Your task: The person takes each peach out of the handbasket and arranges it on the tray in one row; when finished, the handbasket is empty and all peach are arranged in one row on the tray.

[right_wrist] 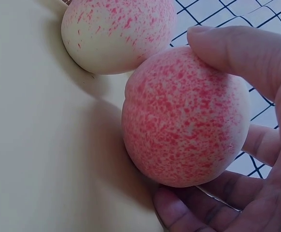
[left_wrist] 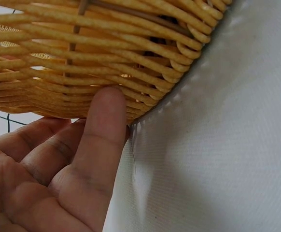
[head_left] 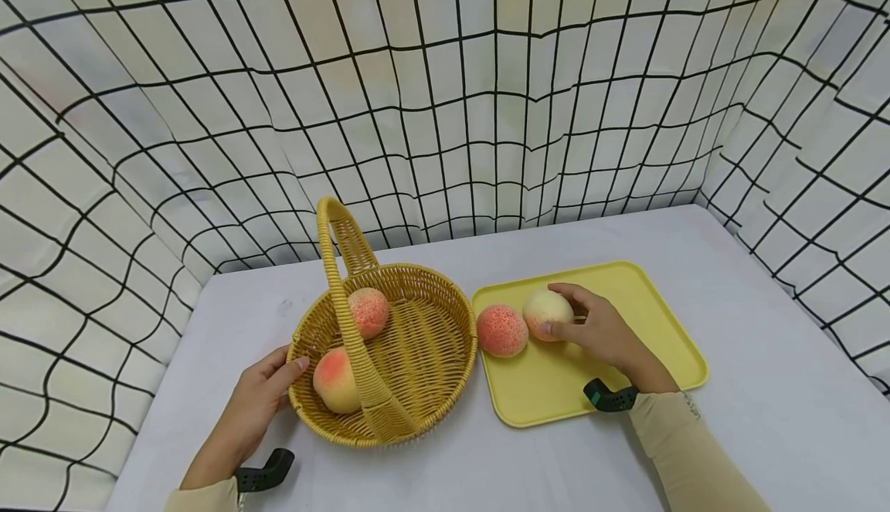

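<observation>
A yellow wicker basket (head_left: 427, 350) with a tall arched handle stands left of centre. Inside it are a speckled red peach (head_left: 371, 311) and a pale peach with a red blush (head_left: 332, 379), partly hidden by the handle. My left hand (head_left: 252, 400) holds the basket's left rim, thumb over the edge; the left wrist view shows fingers against the weave (left_wrist: 106, 63). On a yellow tray (head_left: 549, 396) to the right, my right hand (head_left: 603, 334) grips a pale peach (head_left: 545, 310), whose speckled side (right_wrist: 184, 121) faces the right wrist camera. Close beside it sits another speckled peach (head_left: 502, 332).
The tray's left edge lies right up by the basket's right side. White cloth (head_left: 438, 473) covers the table. Behind and at both sides rise white walls (head_left: 445, 118) with a black grid. Each wrist wears a dark band (head_left: 610, 396).
</observation>
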The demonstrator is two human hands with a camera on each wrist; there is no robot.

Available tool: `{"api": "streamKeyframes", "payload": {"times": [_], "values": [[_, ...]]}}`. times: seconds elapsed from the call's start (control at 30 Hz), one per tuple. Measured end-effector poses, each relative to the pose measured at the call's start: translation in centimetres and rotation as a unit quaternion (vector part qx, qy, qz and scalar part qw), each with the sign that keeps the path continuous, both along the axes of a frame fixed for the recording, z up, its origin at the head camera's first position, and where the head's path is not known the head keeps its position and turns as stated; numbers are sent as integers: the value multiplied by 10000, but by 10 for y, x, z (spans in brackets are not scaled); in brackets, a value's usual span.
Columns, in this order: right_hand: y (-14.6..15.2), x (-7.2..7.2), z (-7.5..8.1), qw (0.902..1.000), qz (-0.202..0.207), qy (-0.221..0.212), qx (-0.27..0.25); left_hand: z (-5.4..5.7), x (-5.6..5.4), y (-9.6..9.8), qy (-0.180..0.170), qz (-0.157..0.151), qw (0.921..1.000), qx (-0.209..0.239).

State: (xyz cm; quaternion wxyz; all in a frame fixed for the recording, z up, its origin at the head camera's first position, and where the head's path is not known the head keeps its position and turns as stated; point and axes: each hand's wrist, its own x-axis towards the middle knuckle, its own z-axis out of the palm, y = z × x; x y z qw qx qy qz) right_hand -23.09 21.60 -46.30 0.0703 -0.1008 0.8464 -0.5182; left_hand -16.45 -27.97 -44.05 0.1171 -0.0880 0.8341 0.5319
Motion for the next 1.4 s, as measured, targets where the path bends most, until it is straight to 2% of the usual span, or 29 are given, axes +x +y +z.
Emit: {"api": "streamKeyframes", "payload": {"times": [1.4], "values": [[1, 0, 0, 9998, 87, -110, -148, 2, 0, 1, -38, 18, 10000, 46]]}}
